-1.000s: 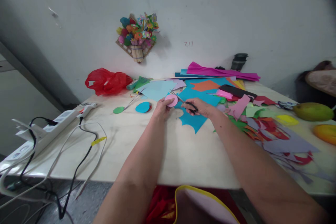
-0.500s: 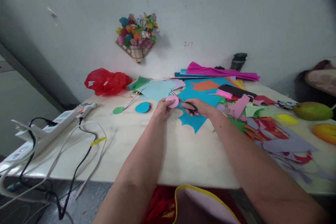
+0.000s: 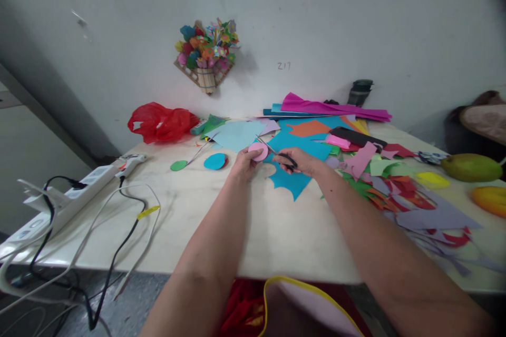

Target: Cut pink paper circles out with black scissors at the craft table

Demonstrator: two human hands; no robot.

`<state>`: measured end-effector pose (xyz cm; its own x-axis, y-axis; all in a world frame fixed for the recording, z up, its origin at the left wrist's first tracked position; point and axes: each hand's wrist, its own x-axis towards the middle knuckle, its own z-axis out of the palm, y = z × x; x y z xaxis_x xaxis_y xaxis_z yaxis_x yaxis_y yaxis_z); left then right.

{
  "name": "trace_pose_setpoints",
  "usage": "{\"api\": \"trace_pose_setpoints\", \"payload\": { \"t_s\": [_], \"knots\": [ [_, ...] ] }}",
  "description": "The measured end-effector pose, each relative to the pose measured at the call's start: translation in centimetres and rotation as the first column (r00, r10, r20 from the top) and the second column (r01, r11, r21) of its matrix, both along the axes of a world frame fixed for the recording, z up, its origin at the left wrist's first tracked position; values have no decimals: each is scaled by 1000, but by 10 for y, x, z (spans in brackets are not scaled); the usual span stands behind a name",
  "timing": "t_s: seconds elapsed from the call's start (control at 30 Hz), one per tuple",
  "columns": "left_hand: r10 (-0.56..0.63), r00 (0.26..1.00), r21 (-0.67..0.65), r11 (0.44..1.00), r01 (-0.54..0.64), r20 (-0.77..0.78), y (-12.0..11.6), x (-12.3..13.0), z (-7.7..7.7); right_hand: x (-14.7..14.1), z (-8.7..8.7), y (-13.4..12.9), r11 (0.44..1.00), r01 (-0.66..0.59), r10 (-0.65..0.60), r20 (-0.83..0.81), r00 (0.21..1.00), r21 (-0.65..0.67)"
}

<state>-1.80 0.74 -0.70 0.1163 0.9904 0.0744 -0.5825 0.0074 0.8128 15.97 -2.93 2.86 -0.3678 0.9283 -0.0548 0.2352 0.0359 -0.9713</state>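
My left hand [image 3: 244, 163] pinches a small pink paper circle [image 3: 258, 151] above the pale table [image 3: 221, 210]. My right hand [image 3: 303, 160] grips black-handled scissors [image 3: 279, 152], whose blades reach the right edge of the pink circle. Under both hands lies a jagged sheet of blue paper [image 3: 290, 179]. To the left of my left hand lie a blue paper circle [image 3: 215, 161] on a red one and a small green oval [image 3: 178, 166].
Paper scraps [image 3: 395, 189] of many colours cover the table's right side, with stacked sheets [image 3: 328, 110] at the back. A red plastic bag [image 3: 160, 122] lies far left. Power strips [image 3: 79, 189] with cables sit on the left edge. Two mangoes [image 3: 472, 167] rest far right.
The pink circle has turned slightly in my left hand and the scissors have shifted a little along its edge. Everything else has stayed where it was.
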Motion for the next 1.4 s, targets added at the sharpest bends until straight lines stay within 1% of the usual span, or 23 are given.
{"api": "trace_pose_setpoints", "payload": {
  "t_s": [0.3,0.7,0.93,1.07,1.2,1.3,1.4],
  "knots": [
    [22,999,-15,1000,-22,32,-2,0,2,-1,1,-1,1000,17,-17,-10,1000,-3],
    [23,1000,-2,1000,-23,16,-1,0,2,-3,0,0,999,28,-28,-28,999,-20],
    [21,1000,10,1000,-21,15,0,-1,1,0,-6,6,1000,-10,10,-60,998,0],
    [21,999,-4,1000,-21,33,-1,-1,2,1,-9,9,1000,-10,10,-62,998,-1],
    [17,999,-14,1000,-16,48,-3,0,4,3,-6,7,1000,-16,16,-41,999,-3],
    [-11,999,-13,1000,12,53,-5,0,6,6,-3,4,999,-26,26,1,1000,21],
    [-30,999,-15,999,31,26,-6,0,6,10,1,0,997,-60,59,20,998,51]
  ]
}}
